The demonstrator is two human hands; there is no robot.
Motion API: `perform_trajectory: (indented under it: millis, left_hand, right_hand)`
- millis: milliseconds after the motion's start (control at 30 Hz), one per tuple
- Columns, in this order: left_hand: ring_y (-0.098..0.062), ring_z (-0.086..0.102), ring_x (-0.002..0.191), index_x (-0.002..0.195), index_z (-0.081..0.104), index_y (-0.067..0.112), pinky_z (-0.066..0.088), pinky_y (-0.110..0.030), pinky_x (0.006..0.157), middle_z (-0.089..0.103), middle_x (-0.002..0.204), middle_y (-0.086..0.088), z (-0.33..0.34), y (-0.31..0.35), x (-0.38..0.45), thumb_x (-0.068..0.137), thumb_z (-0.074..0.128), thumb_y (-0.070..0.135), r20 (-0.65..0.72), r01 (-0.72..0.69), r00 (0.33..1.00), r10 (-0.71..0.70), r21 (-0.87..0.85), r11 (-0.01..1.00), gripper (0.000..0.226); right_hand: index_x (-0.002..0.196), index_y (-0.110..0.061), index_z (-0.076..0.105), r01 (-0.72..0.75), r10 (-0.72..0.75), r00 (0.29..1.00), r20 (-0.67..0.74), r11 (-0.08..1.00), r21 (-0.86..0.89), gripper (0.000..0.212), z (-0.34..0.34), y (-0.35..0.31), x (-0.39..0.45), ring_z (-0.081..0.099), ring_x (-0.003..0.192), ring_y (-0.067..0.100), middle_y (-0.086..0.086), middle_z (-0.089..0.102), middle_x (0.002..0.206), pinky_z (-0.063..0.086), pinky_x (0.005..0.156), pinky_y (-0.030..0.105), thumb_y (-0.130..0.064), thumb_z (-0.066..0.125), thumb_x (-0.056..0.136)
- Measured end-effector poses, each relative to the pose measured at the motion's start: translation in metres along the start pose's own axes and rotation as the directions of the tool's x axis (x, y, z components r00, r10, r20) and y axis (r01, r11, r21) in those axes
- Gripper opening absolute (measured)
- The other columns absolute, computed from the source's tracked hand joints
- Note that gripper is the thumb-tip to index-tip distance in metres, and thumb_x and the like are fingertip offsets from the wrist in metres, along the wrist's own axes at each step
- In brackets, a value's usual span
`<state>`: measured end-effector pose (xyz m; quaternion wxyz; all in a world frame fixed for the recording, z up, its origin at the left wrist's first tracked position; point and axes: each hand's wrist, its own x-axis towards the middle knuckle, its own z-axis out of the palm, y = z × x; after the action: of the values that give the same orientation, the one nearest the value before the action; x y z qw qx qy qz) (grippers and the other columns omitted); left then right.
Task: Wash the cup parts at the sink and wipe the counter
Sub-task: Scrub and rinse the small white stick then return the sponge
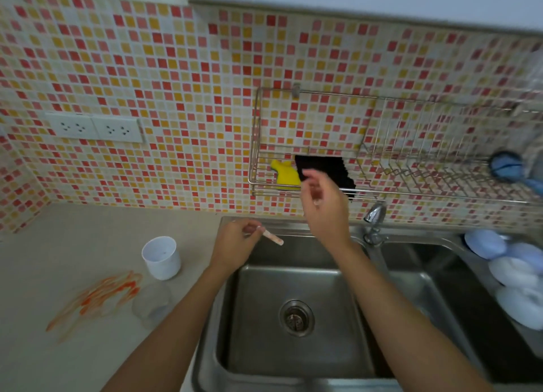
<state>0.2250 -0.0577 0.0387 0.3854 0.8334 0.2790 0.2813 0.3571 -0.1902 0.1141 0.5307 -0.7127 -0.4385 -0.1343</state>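
From the head camera, the left hand [235,241] pinches a short straw-like piece [273,238] over the sink [293,285] rim. At one o'clock from it, the right hand [323,206] reaches the black cloth [329,168] in the wire rack [382,168], fingers loosely curled; whether they grip it I cannot tell. A white cup [161,256] stands at nine o'clock, above an orange smear [100,297].
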Motion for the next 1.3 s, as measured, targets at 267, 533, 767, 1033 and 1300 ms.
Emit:
perform_trajectory:
  millis: [267,533,767,1033,1300]
  left_hand:
    - [0.005,0.057,0.079,0.089,0.066,0.025,0.04,-0.007,0.067,0.063,0.081,0.015,0.001,0.013,-0.002,0.088,0.065,0.017,-0.024,-0.005,1.0,0.005,0.006,1.0,0.007]
    - [0.002,0.058,0.079,0.09,0.065,0.024,0.039,-0.005,0.066,0.064,0.083,0.011,0.001,0.013,0.002,0.089,0.065,0.02,-0.043,0.033,0.999,-0.033,0.002,0.999,0.005]
    - [0.002,0.058,0.078,0.09,0.066,0.021,0.044,-0.01,0.069,0.061,0.08,0.016,0.01,0.008,0.003,0.088,0.067,0.022,-0.033,0.071,0.997,-0.071,-0.004,0.997,0.003]
    - [-0.003,0.066,0.077,0.09,0.068,0.019,0.055,-0.024,0.074,0.07,0.081,0.007,0.048,0.006,0.001,0.088,0.067,0.025,-0.004,0.064,0.998,-0.064,-0.072,0.995,0.006]
    - [-0.004,0.066,0.08,0.093,0.068,0.018,0.05,-0.019,0.075,0.071,0.084,0.007,0.098,0.029,-0.005,0.089,0.066,0.021,0.036,0.015,0.999,-0.012,-0.096,0.995,0.005]
  right_hand:
    - [0.143,-0.024,0.041,-0.127,0.233,0.877,0.419,0.956,-0.264,0.049,0.043,0.032,0.092,0.044,0.128,0.029,0.012,0.044,0.142,0.041,0.101,0.039,-0.026,0.054,0.095]
    - [0.114,-0.027,0.055,-0.19,0.421,0.748,0.513,0.877,-0.442,0.034,0.071,0.048,0.105,0.057,0.103,0.027,0.003,0.055,0.121,0.05,0.082,0.038,-0.043,0.065,0.086]
    - [0.103,-0.023,0.052,-0.195,0.222,0.96,0.171,0.968,-0.161,0.021,0.055,0.029,0.091,0.059,0.083,0.02,0.005,0.057,0.102,0.043,0.061,0.026,-0.025,0.065,0.086]
    - [0.119,-0.013,0.066,-0.113,0.114,0.991,-0.067,0.994,0.013,0.035,-0.007,0.035,-0.062,0.053,0.106,0.008,-0.002,0.056,0.115,0.037,0.092,0.007,-0.012,0.069,0.085]
    - [0.127,-0.024,0.063,-0.195,0.242,0.963,0.122,0.932,-0.307,0.041,-0.013,0.101,-0.088,0.049,0.107,0.023,0.004,0.057,0.117,0.042,0.093,0.025,-0.014,0.066,0.087]
